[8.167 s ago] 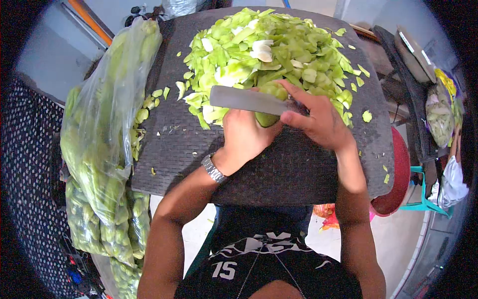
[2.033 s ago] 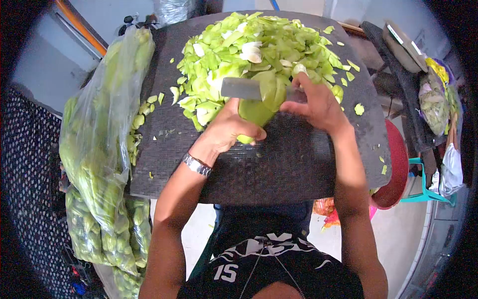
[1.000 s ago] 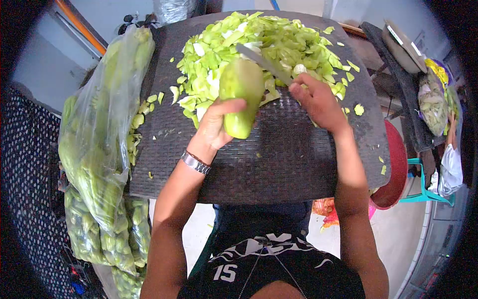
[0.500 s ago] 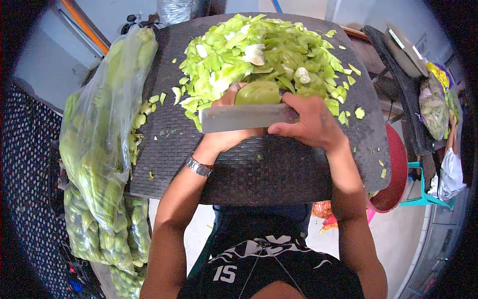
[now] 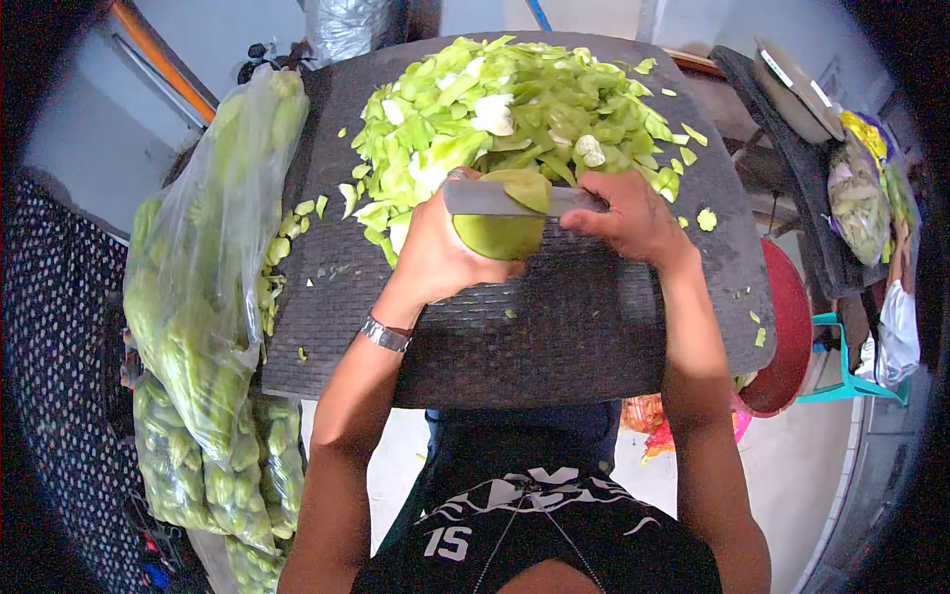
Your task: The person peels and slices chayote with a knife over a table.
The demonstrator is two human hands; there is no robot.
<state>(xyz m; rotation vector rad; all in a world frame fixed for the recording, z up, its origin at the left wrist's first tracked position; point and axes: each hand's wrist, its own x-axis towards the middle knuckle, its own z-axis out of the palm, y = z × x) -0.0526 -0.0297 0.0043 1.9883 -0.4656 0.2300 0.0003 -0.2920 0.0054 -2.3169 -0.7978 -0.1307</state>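
My left hand (image 5: 433,247) is wrapped round a green vegetable (image 5: 495,238), perhaps a chayote, holding it above the table's near half. A broad-bladed knife (image 5: 480,198) lies across the vegetable, its handle gripped in my right hand (image 5: 629,218). A thin green slice (image 5: 531,188) rests over the blade, and I cannot tell whether it is fully cut off. Just beyond both hands is a large heap of pale green slices (image 5: 534,99) with some white pieces among them. The left fingertips are partly hidden behind the vegetable.
Under the heap is a dark woven-pattern table (image 5: 475,346) with scattered slices. Clear plastic bags of green vegetables (image 5: 213,257) stand along its left side. To the right are a red basin (image 5: 782,337), a teal stool (image 5: 851,371) and a side table holding a grey tub (image 5: 797,94).
The knife has risen from in front of the vegetable to lie across it, with a slice over the blade. My right hand has shifted slightly, and more of the vegetable now shows.
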